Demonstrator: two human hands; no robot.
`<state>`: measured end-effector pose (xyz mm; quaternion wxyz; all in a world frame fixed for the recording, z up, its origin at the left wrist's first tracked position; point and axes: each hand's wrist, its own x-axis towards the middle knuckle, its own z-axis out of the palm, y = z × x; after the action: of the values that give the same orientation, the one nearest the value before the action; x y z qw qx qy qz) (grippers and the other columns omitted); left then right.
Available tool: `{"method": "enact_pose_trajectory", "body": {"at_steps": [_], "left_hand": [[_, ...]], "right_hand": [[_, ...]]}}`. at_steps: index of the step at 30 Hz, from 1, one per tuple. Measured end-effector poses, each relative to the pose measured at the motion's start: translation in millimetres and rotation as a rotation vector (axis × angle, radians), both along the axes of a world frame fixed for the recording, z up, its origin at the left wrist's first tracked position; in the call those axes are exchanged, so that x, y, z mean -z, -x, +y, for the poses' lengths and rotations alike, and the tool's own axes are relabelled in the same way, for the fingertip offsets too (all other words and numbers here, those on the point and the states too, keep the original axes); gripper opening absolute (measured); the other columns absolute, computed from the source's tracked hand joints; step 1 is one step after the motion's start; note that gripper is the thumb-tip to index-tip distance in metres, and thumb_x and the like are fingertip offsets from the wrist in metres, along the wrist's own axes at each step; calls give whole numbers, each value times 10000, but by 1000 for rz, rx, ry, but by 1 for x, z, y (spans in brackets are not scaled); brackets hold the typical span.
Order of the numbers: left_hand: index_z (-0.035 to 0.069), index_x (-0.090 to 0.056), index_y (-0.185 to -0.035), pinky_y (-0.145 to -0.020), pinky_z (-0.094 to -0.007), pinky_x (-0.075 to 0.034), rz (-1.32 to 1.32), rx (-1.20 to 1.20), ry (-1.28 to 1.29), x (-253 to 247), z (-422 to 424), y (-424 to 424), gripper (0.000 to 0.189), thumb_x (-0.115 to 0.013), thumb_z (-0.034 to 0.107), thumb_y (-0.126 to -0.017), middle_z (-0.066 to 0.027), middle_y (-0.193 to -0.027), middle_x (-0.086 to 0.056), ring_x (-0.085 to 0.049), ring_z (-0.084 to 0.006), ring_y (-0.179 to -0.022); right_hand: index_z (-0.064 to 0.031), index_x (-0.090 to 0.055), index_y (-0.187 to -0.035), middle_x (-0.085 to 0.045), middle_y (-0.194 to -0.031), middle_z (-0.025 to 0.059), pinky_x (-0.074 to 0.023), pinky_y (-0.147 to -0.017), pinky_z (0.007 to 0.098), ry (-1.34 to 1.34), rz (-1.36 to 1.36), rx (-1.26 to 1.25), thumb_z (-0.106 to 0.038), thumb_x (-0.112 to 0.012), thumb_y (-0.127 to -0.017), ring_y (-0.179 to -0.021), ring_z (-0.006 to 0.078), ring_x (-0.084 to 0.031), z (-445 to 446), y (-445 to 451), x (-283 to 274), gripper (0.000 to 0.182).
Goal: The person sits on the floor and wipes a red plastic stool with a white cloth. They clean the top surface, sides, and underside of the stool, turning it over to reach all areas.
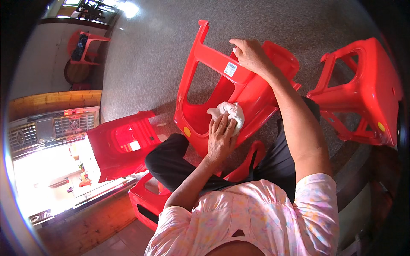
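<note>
A red plastic stool (212, 59) lies tipped over before me, its legs pointing away. It bears a small white printed label (230, 69) on a crossbar and a yellow round sticker (187, 131) near its seat. My left hand (222, 136) presses a bunched white cloth (231, 112) against the inner side of the stool, close to the seat. At the far end, my right hand (251, 56) is over the crossbar, one finger stretched out to the left. Its other fingers are partly hidden, so its grip on the stool cannot be made out.
Another red stool (368, 83) lies tipped at my right. To the left is a red plastic chair or stool (128, 140), beside a bright doorway (41, 179). A further red stool (149, 198) is by my left hip. Grey speckled floor (153, 57) stretches ahead; a pinkish chair (88, 48) stands against the wall.
</note>
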<state>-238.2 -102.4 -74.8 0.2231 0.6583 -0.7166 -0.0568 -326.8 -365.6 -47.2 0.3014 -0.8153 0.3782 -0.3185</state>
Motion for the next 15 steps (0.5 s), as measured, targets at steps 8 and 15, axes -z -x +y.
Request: {"method": "enact_pose_trajectory", "body": {"at_steps": [8, 15], "left_hand": [[-63, -492, -1127, -894, -484, -350, 0, 31, 76, -19, -53, 35, 503, -656, 127, -691, -274, -1122, -503, -468, -424, -1003], [-49, -466, -1095, -785, -463, -360, -34, 81, 214, -30, -114, 60, 472, -623, 144, -695, -243, -1052, -464, -444, -364, -913]], "right_hand": [[2, -610, -1036, -643, -838, 207, -496, -730, 409, -250, -185, -13, -221, -554, -844, -806, 340, -633, -9, -2, 2, 300], [6, -587, -1095, -657, -823, 117, -508, -681, 280, -579, -282, -118, -231, -574, -867, -703, 146, -626, -11, 9, -20, 329]]}}
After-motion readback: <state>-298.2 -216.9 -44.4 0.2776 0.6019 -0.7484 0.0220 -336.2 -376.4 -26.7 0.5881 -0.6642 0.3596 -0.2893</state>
